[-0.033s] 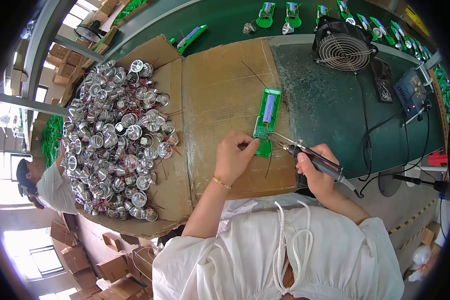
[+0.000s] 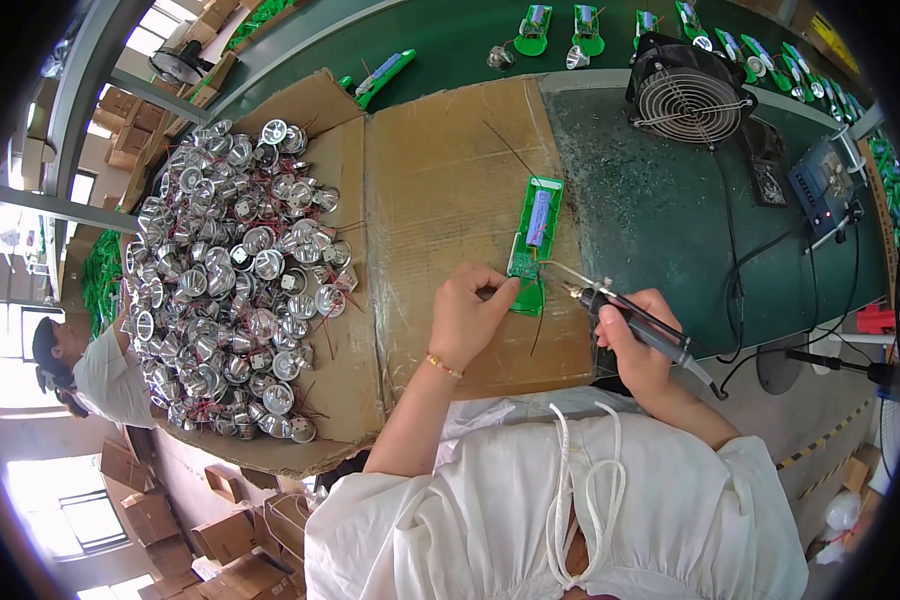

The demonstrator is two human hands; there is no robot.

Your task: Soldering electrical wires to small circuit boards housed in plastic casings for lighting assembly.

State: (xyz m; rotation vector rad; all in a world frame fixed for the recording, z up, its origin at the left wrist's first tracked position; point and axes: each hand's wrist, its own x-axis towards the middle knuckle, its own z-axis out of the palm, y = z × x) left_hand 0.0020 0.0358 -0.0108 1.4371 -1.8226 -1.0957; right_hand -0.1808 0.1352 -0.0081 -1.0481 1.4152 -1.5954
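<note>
A long green plastic housing [image 2: 555, 190] lies on the cardboard, holding a purple cylindrical battery [image 2: 538, 218] and a small green circuit board [image 2: 521, 263]. My left hand [image 2: 472, 310] is closed in a pinch at the left edge of the housing, by the board. What its fingertips hold is too small to make out. My right hand [image 2: 635, 340] grips a soldering iron [image 2: 630, 322] with a thin curved metal tube [image 2: 575, 274] alongside. Its tip points left at the board's right side; contact cannot be told. Thin dark wires stick out at both housing ends.
A cardboard box [image 2: 353, 190] at left is heaped with silvery reflector cups [image 2: 240, 255] on red wires. A black fan [image 2: 688, 100] and a blue soldering station [image 2: 822, 190] stand at right. Green housings [image 2: 588, 32] line the far side. Another person [image 2: 105, 370] works at far left.
The soldering iron and its curved tube have shifted very slightly at the board. My left hand and the housing look unmoved.
</note>
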